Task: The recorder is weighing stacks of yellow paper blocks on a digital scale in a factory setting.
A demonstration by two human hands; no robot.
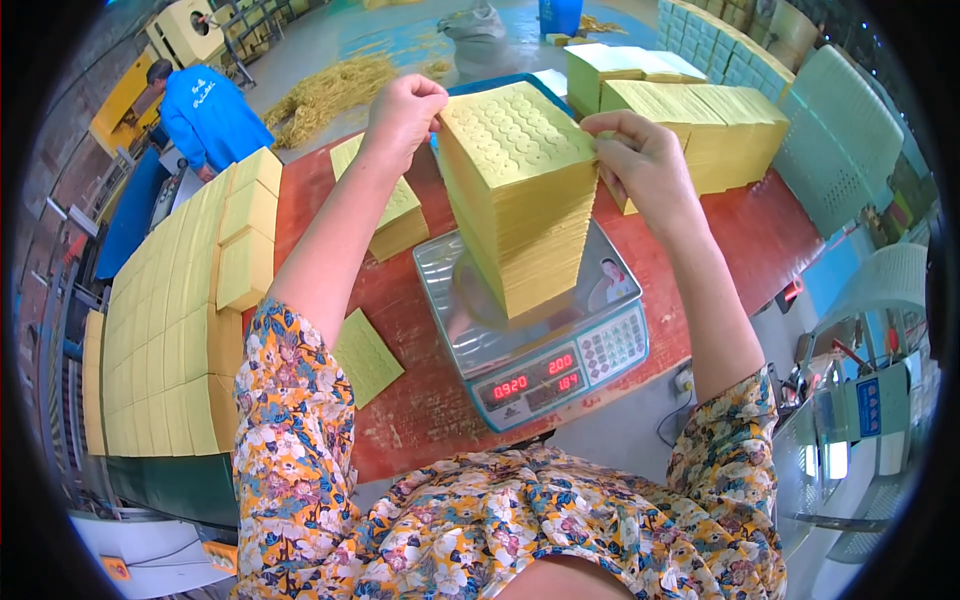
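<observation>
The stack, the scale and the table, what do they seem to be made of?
Stack: probably matte yellow paper; many thin edges show along its sides.
Scale: the pan looks like metal, glossy with reflections, the housing like plastic, though I can't be certain of either.
Table: red paint, possibly over wood; its surface is scuffed and worn.

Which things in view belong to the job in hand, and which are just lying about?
In use:
left hand and right hand, at the top of the tall yellow stack
digital scale beneath it

Seemingly just lying about:
heap of yellow strips
grey sack
blue container
green chair
</observation>
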